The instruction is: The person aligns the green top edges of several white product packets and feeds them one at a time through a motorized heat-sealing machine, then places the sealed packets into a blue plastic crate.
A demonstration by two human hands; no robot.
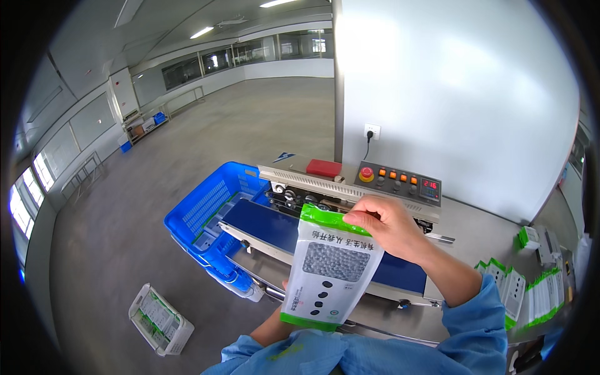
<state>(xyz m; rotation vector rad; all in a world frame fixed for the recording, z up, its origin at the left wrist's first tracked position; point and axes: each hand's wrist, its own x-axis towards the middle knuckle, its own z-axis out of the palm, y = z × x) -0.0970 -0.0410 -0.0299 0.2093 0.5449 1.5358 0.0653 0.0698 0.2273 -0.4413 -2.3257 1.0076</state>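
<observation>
A printed plastic pouch (pixel 335 267) with green ends hangs in front of me, tilted slightly, its window showing dark beans or similar pieces. My right hand (pixel 386 225) pinches its green top edge between thumb and fingers. Behind the pouch's lower left side is my left hand (pixel 285 284), mostly hidden; only a fingertip and the wrist show, so its grip cannot be made out. Beyond the pouch stands a continuous band sealing machine (pixel 347 185) with exposed rollers and a blue conveyor belt (pixel 262 225). The control panel (pixel 398 183) has a red stop button, lit orange switches and a lit display.
A blue plastic crate (pixel 211 253) holding pouches stands at the belt's left end. A white basket (pixel 180 340) of pouches sits on the floor at lower left. Rows of filled pouches (pixel 543 297) stand on the steel table at right. A plug sits in the wall socket (pixel 372 131).
</observation>
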